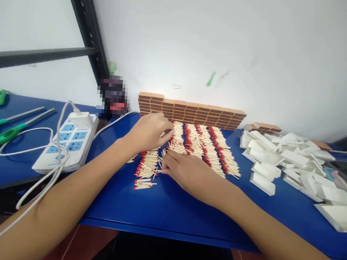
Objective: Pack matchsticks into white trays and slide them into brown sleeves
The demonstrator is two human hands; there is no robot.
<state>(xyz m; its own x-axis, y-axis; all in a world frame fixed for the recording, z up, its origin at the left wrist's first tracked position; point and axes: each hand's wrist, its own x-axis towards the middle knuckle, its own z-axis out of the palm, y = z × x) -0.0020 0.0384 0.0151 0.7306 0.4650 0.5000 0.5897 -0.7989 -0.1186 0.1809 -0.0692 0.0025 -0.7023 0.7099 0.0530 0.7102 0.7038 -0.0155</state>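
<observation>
Rows of red-tipped matches (208, 146) lie spread on the blue table (162, 208). My left hand (149, 132) rests on the left part of the spread, its fingers curled and pinching a bunch of matches (175, 140). My right hand (185, 170) lies palm down just in front, fingers pressed together against the matches at its left. A smaller heap of matches (145, 171) sits left of my right hand. Behind the spread, brown matchbox sleeves (189, 111) are stacked in a low wall against the white wall.
A pile of white inner trays (293, 162) covers the right side of the table, with a few brown sleeves (265, 126) behind. At left sit a white power strip (68, 138) with its cable (39, 176) and green-handled tools (7, 132). A black shelf frame (88, 29) rises behind.
</observation>
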